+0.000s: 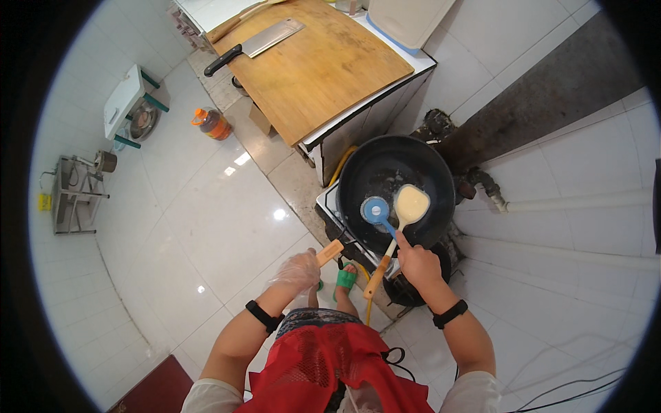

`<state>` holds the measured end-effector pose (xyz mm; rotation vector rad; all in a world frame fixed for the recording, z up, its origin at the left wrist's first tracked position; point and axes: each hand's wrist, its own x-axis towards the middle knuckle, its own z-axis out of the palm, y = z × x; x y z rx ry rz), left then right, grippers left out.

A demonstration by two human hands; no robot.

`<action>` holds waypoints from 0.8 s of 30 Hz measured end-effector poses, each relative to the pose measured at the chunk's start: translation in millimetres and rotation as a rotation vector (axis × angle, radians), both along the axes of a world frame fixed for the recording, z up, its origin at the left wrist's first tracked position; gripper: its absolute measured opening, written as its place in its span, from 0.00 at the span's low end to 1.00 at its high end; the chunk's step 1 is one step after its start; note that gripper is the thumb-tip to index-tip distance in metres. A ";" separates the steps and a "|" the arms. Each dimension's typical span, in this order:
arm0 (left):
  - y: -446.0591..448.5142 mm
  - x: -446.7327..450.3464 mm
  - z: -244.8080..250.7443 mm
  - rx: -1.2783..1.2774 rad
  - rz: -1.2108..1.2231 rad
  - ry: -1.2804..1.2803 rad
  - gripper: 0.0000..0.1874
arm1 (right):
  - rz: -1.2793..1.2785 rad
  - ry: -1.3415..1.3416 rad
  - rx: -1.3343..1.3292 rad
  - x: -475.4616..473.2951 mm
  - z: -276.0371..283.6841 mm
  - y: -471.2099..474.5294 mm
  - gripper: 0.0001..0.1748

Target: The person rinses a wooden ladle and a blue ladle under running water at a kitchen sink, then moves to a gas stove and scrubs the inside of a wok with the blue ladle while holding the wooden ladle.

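A black wok (pixel 361 168) rests on a gas stove (pixel 330 201), its inner surface wet with some suds or residue. My left hand (pixel 299 271), in a clear plastic glove, grips the wok's wooden handle (pixel 330 253). With my bare right hand (pixel 421 264) I hold the handle of a blue scrubbing brush (pixel 375 210), its round head down against the wok's bottom. Beside the brush lies a cream-coloured ladle or turner (pixel 412 204). Its wooden-ended handle (pixel 377 279) leans over the near rim, close to my right hand.
A cleaver (pixel 273 37) lies on a wooden cutting board (pixel 320 67) beyond the wok. A thick dark pipe (pixel 542 88) slants along the tiled wall at right. On the floor stand an orange-capped bottle (pixel 213 124), a white stool (pixel 124 103) and a metal rack (pixel 77 196).
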<state>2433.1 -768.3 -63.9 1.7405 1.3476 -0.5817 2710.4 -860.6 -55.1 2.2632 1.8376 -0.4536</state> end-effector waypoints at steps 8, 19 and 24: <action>1.9 4.0 8.0 -0.020 0.003 0.042 0.17 | -0.038 0.144 -0.123 9.0 13.1 -0.5 0.30; 2.3 2.9 10.3 -0.009 0.019 0.024 0.18 | 0.012 0.169 -0.105 39.4 57.2 -9.1 0.29; -2.8 -4.3 15.3 0.030 -0.008 0.008 0.17 | 0.089 0.316 -0.132 45.8 76.1 -4.9 0.27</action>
